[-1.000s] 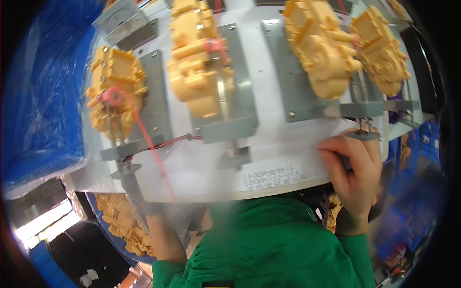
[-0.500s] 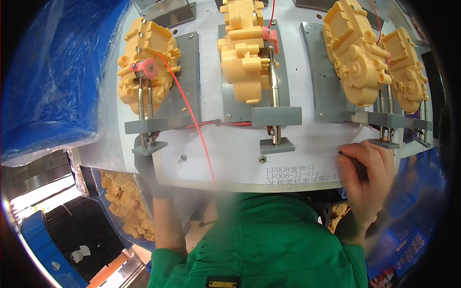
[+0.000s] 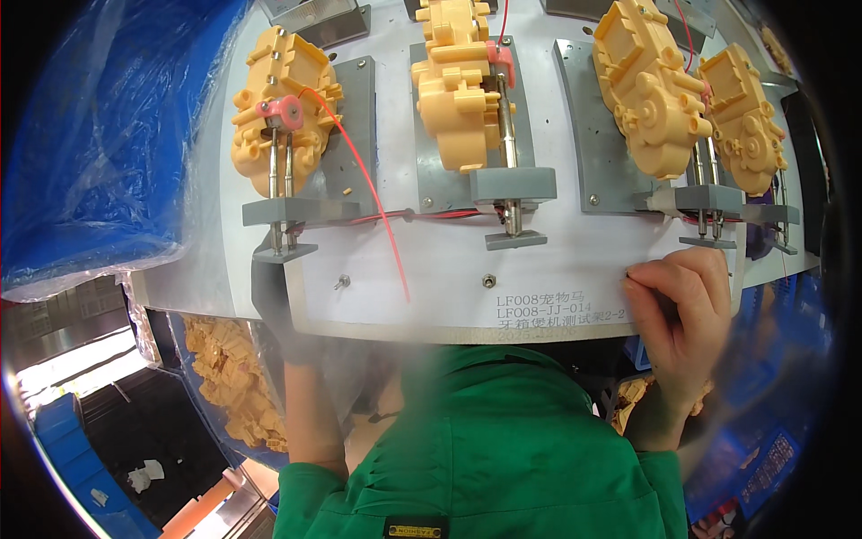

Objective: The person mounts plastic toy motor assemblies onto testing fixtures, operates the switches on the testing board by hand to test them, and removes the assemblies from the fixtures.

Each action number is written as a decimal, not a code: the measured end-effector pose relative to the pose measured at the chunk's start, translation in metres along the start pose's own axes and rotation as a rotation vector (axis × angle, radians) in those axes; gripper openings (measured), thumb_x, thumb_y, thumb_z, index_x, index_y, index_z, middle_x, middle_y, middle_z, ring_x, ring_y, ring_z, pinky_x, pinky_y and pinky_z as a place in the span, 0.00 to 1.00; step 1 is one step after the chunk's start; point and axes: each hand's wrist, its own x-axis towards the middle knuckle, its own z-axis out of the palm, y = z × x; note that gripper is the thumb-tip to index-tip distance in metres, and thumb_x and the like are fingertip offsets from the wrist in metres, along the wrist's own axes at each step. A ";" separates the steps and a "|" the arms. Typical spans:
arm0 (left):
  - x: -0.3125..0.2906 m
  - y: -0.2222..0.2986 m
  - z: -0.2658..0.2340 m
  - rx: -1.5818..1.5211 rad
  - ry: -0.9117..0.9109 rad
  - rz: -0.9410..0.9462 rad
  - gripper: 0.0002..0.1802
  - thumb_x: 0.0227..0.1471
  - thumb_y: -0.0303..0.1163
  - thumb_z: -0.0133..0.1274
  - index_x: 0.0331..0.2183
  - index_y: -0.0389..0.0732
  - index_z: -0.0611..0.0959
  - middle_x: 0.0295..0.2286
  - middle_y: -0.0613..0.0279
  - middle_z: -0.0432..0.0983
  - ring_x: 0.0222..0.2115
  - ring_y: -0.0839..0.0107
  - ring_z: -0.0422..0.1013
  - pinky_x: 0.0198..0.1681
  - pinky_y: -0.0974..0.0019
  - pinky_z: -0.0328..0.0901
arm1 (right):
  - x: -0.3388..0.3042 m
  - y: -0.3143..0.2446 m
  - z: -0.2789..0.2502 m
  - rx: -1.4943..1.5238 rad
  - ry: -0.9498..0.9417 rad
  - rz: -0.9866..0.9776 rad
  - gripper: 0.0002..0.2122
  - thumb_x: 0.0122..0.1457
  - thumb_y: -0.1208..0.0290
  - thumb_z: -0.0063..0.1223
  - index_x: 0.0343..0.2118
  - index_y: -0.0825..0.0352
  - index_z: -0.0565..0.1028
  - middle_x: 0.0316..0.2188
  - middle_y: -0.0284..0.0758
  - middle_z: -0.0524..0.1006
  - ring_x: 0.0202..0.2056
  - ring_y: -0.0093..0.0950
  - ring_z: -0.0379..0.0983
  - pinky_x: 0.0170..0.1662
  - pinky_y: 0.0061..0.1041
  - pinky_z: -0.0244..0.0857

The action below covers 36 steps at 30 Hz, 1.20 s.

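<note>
My right hand (image 3: 687, 310) is at the front right of the white board (image 3: 431, 314), thumb and forefinger pinched together. The fingertips cover a small metal part, which looks like a toggle switch. Two more toggle switches (image 3: 489, 281) stand along the front edge. My left hand (image 3: 274, 292) looks dark and blurred below the left fixture's small grey plate; its fingers cannot be made out. Above it, a yellow plastic gearbox housing (image 3: 287, 157) carries a pink piece (image 3: 285, 113) over two metal probe pins (image 3: 281, 171). A loose red wire (image 3: 373, 189) hangs from that housing.
More yellow housings (image 3: 453, 117) sit on grey fixture plates (image 3: 575, 126) to the middle and right. Blue plastic sheeting (image 3: 90, 135) lies at the left. Below the board, a bin of yellow parts (image 3: 229, 377) stands left of my green-clothed body.
The board and fixtures sit slightly higher in view. My right thumb and forefinger have closed over the small metal part that showed at their tips. My left hand stays beside the left fixture.
</note>
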 end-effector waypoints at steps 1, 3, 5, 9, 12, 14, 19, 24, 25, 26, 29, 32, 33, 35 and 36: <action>0.000 0.003 0.000 0.046 -0.020 0.006 0.23 0.54 0.35 0.51 0.48 0.29 0.75 0.44 0.52 0.74 0.46 0.65 0.71 0.49 0.64 0.64 | 0.000 0.000 0.000 0.004 0.005 0.001 0.13 0.36 0.79 0.68 0.28 0.63 0.78 0.25 0.30 0.70 0.28 0.31 0.66 0.31 0.28 0.57; 0.001 0.009 0.004 0.004 0.003 0.005 0.23 0.54 0.34 0.51 0.48 0.29 0.75 0.44 0.52 0.74 0.46 0.66 0.71 0.49 0.64 0.64 | 0.000 0.000 0.001 0.009 0.008 -0.003 0.13 0.36 0.80 0.68 0.27 0.63 0.78 0.25 0.30 0.70 0.28 0.31 0.66 0.31 0.28 0.57; 0.002 0.011 0.005 -0.041 0.022 0.004 0.23 0.54 0.33 0.51 0.48 0.29 0.75 0.44 0.53 0.74 0.45 0.66 0.71 0.49 0.63 0.64 | -0.001 0.000 0.002 0.012 0.014 0.003 0.13 0.36 0.80 0.68 0.27 0.64 0.78 0.24 0.30 0.70 0.28 0.31 0.66 0.31 0.28 0.57; 0.002 0.006 0.004 0.022 -0.014 0.065 0.23 0.55 0.34 0.51 0.49 0.29 0.73 0.42 0.54 0.75 0.42 0.68 0.71 0.48 0.65 0.65 | -0.001 -0.002 0.001 -0.003 0.031 0.015 0.13 0.36 0.80 0.68 0.27 0.64 0.78 0.24 0.30 0.70 0.28 0.30 0.66 0.31 0.28 0.57; 0.001 0.000 -0.001 0.071 -0.025 0.099 0.23 0.54 0.32 0.51 0.49 0.28 0.73 0.42 0.54 0.75 0.42 0.67 0.71 0.48 0.65 0.65 | 0.000 0.001 0.002 -0.021 0.043 0.000 0.12 0.37 0.79 0.68 0.27 0.63 0.78 0.24 0.30 0.71 0.28 0.30 0.66 0.31 0.28 0.57; 0.000 -0.001 -0.002 0.079 -0.005 0.103 0.23 0.53 0.29 0.52 0.50 0.29 0.73 0.43 0.53 0.75 0.43 0.66 0.71 0.49 0.65 0.65 | 0.002 0.001 0.004 -0.005 0.043 -0.049 0.11 0.38 0.78 0.68 0.27 0.63 0.78 0.23 0.30 0.71 0.27 0.31 0.67 0.31 0.28 0.58; 0.001 -0.005 -0.001 0.095 0.002 0.116 0.24 0.53 0.27 0.52 0.51 0.29 0.73 0.45 0.53 0.75 0.45 0.66 0.71 0.51 0.65 0.65 | 0.003 0.002 0.004 -0.044 0.055 -0.072 0.10 0.40 0.76 0.68 0.27 0.62 0.78 0.23 0.29 0.72 0.27 0.31 0.68 0.31 0.28 0.57; 0.002 -0.002 0.003 0.138 0.015 0.115 0.24 0.52 0.26 0.53 0.51 0.29 0.73 0.45 0.53 0.75 0.45 0.66 0.71 0.51 0.65 0.65 | 0.001 0.003 0.005 -0.044 0.056 -0.071 0.10 0.41 0.75 0.68 0.28 0.62 0.79 0.24 0.30 0.74 0.28 0.31 0.69 0.31 0.28 0.58; 0.002 0.001 0.004 0.151 0.007 0.107 0.24 0.51 0.26 0.53 0.51 0.30 0.73 0.45 0.54 0.75 0.45 0.66 0.71 0.51 0.65 0.65 | 0.001 0.004 0.005 -0.053 0.055 -0.075 0.10 0.41 0.75 0.68 0.28 0.62 0.79 0.24 0.30 0.74 0.28 0.31 0.69 0.31 0.28 0.58; 0.002 0.002 0.004 0.143 0.009 0.105 0.24 0.51 0.26 0.53 0.51 0.30 0.73 0.45 0.54 0.75 0.45 0.66 0.71 0.51 0.65 0.65 | 0.002 0.004 0.005 -0.049 0.053 -0.076 0.10 0.41 0.75 0.68 0.28 0.63 0.79 0.24 0.30 0.74 0.28 0.31 0.69 0.32 0.28 0.59; 0.001 0.006 0.006 0.092 0.020 0.129 0.24 0.51 0.25 0.54 0.51 0.30 0.74 0.45 0.54 0.75 0.45 0.66 0.72 0.51 0.65 0.65 | 0.001 0.003 0.005 -0.046 0.051 -0.075 0.10 0.42 0.75 0.68 0.28 0.63 0.78 0.24 0.31 0.74 0.29 0.32 0.70 0.32 0.28 0.59; 0.001 0.012 0.007 0.015 0.022 0.099 0.24 0.51 0.26 0.54 0.51 0.30 0.74 0.45 0.53 0.75 0.45 0.66 0.72 0.51 0.65 0.65 | 0.001 0.004 0.005 -0.049 0.046 -0.072 0.10 0.42 0.75 0.68 0.28 0.63 0.78 0.25 0.31 0.75 0.29 0.32 0.70 0.33 0.28 0.60; 0.001 0.013 0.008 0.029 0.015 0.091 0.24 0.51 0.26 0.54 0.51 0.30 0.74 0.44 0.53 0.75 0.45 0.65 0.72 0.50 0.65 0.65 | 0.000 0.003 0.005 -0.054 0.042 -0.068 0.10 0.42 0.75 0.68 0.28 0.63 0.78 0.25 0.31 0.75 0.29 0.32 0.70 0.33 0.28 0.60; 0.001 0.013 0.008 0.040 0.009 0.081 0.24 0.51 0.26 0.54 0.51 0.30 0.74 0.44 0.53 0.75 0.45 0.65 0.72 0.50 0.64 0.65 | 0.000 0.002 0.005 -0.054 0.043 -0.060 0.09 0.43 0.75 0.68 0.28 0.64 0.78 0.25 0.31 0.75 0.30 0.32 0.70 0.33 0.28 0.60; 0.001 0.013 0.007 0.058 0.014 0.107 0.24 0.51 0.26 0.54 0.51 0.30 0.74 0.44 0.54 0.75 0.45 0.65 0.72 0.50 0.64 0.65 | 0.000 0.001 0.005 -0.051 0.045 -0.049 0.09 0.43 0.76 0.67 0.28 0.64 0.78 0.25 0.31 0.75 0.30 0.32 0.70 0.33 0.28 0.60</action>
